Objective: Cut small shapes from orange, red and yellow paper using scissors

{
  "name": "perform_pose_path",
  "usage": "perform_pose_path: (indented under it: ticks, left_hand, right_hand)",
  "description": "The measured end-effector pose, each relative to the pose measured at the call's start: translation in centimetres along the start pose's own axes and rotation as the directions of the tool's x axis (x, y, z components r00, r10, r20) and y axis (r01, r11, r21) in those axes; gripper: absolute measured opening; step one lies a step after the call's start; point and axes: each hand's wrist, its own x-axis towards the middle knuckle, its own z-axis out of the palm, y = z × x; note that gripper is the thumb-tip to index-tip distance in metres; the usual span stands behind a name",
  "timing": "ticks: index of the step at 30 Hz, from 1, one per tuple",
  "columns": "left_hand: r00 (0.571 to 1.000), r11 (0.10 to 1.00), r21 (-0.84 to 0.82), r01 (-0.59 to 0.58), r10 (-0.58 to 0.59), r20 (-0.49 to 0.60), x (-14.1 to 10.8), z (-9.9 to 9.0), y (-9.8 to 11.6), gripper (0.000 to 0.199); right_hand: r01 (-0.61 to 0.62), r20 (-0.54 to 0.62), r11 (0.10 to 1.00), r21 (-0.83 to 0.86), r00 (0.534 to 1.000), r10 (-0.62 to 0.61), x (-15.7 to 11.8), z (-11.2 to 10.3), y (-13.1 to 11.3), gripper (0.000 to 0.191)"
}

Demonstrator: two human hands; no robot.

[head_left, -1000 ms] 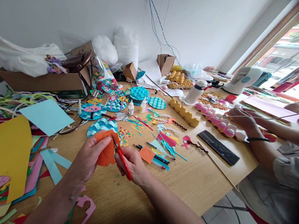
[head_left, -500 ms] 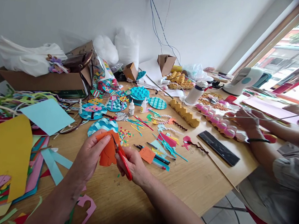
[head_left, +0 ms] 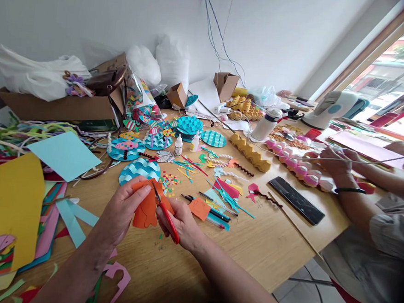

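Observation:
My left hand (head_left: 124, 206) pinches a piece of orange paper (head_left: 145, 210) by its upper left part, thumb on top. A drawn outline shows on the paper's lower half. Red-handled scissors (head_left: 168, 220) are in my right hand (head_left: 181, 221), their blades pointing up and away from me across the orange paper. The paper lies between the blades, near its top edge. Just beyond, a blue wavy paper disc (head_left: 140, 171) rests on the table beside scattered paper confetti (head_left: 169, 185). To the right lies a smaller orange paper piece (head_left: 200, 208) with pens (head_left: 218, 214).
Coloured paper sheets (head_left: 8, 202) and a light blue sheet (head_left: 65, 155) cover the left side. Glue bottles (head_left: 178, 146) stand mid-table. A black phone (head_left: 296, 200) and thin stick (head_left: 295, 226) lie right. Another person's hands (head_left: 336, 163) work near a pink egg-carton strip (head_left: 296, 166).
The orange paper has tilted slightly and its lower edge has dropped a little. Both my hands keep nearly the same place, and the scissors have barely shifted.

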Motion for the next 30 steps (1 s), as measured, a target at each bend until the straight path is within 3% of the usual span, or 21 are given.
perform_pose_path:
  ticks: [8, 15, 23, 30]
  left_hand:
    - [0.998, 0.999, 0.009, -0.041, 0.042, -0.048, -0.04, -0.09, -0.03, 0.02]
    - [0.999, 0.999, 0.008, -0.042, 0.042, -0.001, -0.02, 0.16, 0.24, 0.02]
    - [0.999, 0.999, 0.014, 0.031, -0.031, 0.028, -0.04, -0.04, 0.13, 0.021]
    - [0.999, 0.999, -0.011, 0.046, -0.045, 0.021, -0.19, -0.02, 0.5, 0.024]
  right_hand:
    - [0.03, 0.003, 0.998, -0.059, 1.0, -0.03, 0.04, -0.13, 0.25, 0.038]
    - [0.032, 0.016, 0.999, -0.02, 0.999, -0.031, 0.0, -0.08, 0.13, 0.036]
    - [0.105, 0.037, 0.993, -0.046, 0.994, -0.103, 0.08, -0.28, 0.46, 0.034]
    - [0.087, 0.028, 0.996, -0.03, 0.996, -0.086, 0.14, -0.16, 0.39, 0.036]
